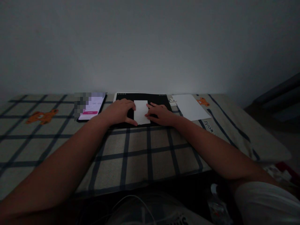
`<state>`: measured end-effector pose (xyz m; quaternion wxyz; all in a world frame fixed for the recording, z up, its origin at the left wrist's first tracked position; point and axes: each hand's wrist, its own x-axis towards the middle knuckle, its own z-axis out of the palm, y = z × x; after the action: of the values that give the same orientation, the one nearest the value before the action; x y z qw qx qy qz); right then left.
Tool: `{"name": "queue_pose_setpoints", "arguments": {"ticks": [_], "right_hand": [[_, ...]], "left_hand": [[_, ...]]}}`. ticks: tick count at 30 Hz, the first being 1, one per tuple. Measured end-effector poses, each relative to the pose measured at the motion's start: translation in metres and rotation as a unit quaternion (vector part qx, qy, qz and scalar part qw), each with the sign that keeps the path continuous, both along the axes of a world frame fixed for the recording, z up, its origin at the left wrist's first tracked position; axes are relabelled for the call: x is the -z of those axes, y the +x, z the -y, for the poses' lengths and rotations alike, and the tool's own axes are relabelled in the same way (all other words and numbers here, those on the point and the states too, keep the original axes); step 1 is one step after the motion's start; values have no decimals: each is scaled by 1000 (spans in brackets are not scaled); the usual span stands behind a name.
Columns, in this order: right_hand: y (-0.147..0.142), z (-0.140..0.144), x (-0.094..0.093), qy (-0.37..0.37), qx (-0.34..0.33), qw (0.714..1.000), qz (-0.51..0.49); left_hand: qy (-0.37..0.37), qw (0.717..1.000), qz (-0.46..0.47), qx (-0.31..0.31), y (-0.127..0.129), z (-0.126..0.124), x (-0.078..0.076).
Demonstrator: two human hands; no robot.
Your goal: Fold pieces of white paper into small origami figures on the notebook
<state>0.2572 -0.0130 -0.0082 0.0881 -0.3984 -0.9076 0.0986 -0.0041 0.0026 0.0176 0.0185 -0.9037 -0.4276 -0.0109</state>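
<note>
A small white sheet of paper point(141, 112) lies on a black board or folder point(140, 96) that has rows of pale dots at its far corners. My left hand point(120, 112) rests at the paper's left edge, thumb and fingers spread apart. On the right edge, my right hand point(160, 114) lies with its fingers stretched out and touching the sheet. Neither hand grips it. A larger white sheet point(191, 107) lies to the right of the board, with small pale scraps point(172, 102) beside it.
A lit phone point(92, 107) lies left of the board, partly pixelated. Checked cloth point(138, 156) with bear prints covers the table, which meets a plain wall point(145, 47). Below the table's near edge are a clear plastic bottle point(217, 206) and a white cable point(133, 196).
</note>
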Motion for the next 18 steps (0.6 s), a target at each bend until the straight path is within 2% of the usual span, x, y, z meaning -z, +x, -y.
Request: {"name": "queue_pose_setpoints", "arguments": {"ticks": [12, 18], "right_hand": [[0, 1, -1, -4, 1, 1000, -10], [0, 1, -1, -8, 3, 1000, -6]], "left_hand": [[8, 1000, 4, 1, -4, 0, 4], [-10, 999, 2, -30, -3, -1, 4]]}}
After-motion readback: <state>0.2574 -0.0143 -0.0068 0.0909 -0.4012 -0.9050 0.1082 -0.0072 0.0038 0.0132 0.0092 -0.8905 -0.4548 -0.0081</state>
